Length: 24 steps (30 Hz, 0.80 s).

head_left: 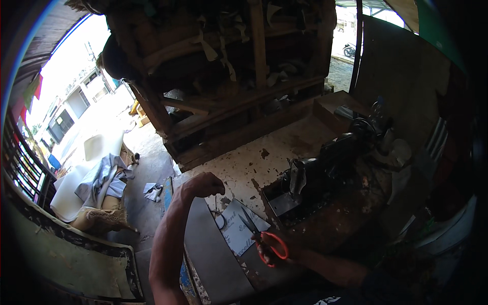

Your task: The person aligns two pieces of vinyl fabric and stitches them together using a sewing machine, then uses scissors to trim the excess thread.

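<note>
My right hand (267,249) grips a pair of scissors (277,246) by its red handles, its dark blades pointing up and left. The blades stand a little apart over a white sheet (235,223) with dark printed lettering. My left hand (206,184) hangs above the worn table with the wrist bent and the fingers curled closed; whatever they hold, if anything, is hidden. Below it, a thin dark ring-shaped item (220,219) lies at the white sheet's left edge. A long grey sheet of material (211,251) stretches beside my left forearm, partly under the white sheet.
A black sewing machine (325,168) occupies the table's right side. Behind the table (244,168) stands a dark wooden rack (203,114) stuffed with scraps. On the left, a light padded seat (61,201) bears a pale cloth (104,178). A cardboard box (338,104) sits at the back right.
</note>
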Each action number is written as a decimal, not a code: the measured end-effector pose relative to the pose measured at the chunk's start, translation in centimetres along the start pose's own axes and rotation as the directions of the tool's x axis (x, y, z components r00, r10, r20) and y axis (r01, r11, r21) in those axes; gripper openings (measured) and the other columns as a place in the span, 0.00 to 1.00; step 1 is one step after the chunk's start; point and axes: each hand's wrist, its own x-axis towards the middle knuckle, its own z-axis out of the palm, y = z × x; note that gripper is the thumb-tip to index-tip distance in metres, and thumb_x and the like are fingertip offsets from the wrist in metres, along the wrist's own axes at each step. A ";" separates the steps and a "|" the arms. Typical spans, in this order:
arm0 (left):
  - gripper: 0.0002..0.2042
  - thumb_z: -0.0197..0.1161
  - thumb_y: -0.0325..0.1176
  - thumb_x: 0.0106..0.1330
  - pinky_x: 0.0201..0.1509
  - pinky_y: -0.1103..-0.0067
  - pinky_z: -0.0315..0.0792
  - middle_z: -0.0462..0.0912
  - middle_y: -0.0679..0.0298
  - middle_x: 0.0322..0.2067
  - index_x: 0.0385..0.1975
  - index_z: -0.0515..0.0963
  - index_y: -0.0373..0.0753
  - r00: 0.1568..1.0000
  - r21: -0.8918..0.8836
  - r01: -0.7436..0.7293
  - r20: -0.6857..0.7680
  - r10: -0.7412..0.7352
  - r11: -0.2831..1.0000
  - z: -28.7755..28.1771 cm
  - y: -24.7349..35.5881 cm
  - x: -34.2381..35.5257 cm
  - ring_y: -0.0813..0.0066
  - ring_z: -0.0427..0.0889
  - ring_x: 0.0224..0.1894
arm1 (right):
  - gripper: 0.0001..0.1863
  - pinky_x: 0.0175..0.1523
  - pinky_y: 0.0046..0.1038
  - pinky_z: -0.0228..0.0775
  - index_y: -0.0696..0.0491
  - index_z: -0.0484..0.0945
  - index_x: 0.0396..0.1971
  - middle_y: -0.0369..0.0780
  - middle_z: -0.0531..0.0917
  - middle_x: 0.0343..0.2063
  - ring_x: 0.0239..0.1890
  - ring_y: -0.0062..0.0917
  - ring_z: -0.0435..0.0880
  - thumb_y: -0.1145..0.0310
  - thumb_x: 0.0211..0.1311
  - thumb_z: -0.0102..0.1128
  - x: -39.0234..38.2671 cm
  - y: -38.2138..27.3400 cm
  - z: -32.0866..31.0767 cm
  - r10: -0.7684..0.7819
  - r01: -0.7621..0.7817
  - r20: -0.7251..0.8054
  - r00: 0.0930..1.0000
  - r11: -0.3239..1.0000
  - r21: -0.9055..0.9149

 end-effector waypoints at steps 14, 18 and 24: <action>0.13 0.60 0.42 0.72 0.42 0.72 0.80 0.88 0.65 0.32 0.42 0.89 0.45 0.994 0.063 -0.035 -0.096 0.041 0.997 1.0 -0.3 -3.4 0.74 0.85 0.33 | 0.41 0.28 0.22 0.71 0.48 0.74 0.52 0.30 0.75 0.27 0.26 0.14 0.74 0.23 0.69 0.36 8.5 -2.0 2.8 -0.085 0.037 -0.216 0.973 0.975 -0.219; 0.10 0.61 0.37 0.71 0.44 0.71 0.79 0.89 0.62 0.33 0.39 0.87 0.41 0.951 -0.053 -0.034 -0.309 0.016 0.998 0.4 1.1 -3.7 0.71 0.87 0.36 | 0.39 0.24 0.19 0.67 0.52 0.73 0.54 0.28 0.72 0.22 0.22 0.13 0.72 0.28 0.72 0.41 9.0 -0.8 1.3 -0.138 0.077 -0.255 0.957 0.969 -0.233; 0.26 0.63 0.30 0.70 0.69 0.58 0.67 0.73 0.42 0.64 0.69 0.70 0.39 0.200 0.012 0.654 -0.967 -0.157 0.757 4.4 7.2 -3.5 0.45 0.71 0.68 | 0.33 0.30 0.27 0.76 0.52 0.78 0.55 0.36 0.81 0.26 0.26 0.22 0.83 0.38 0.65 0.66 0.4 -4.5 -1.3 -0.398 0.136 -0.182 0.899 0.649 -0.748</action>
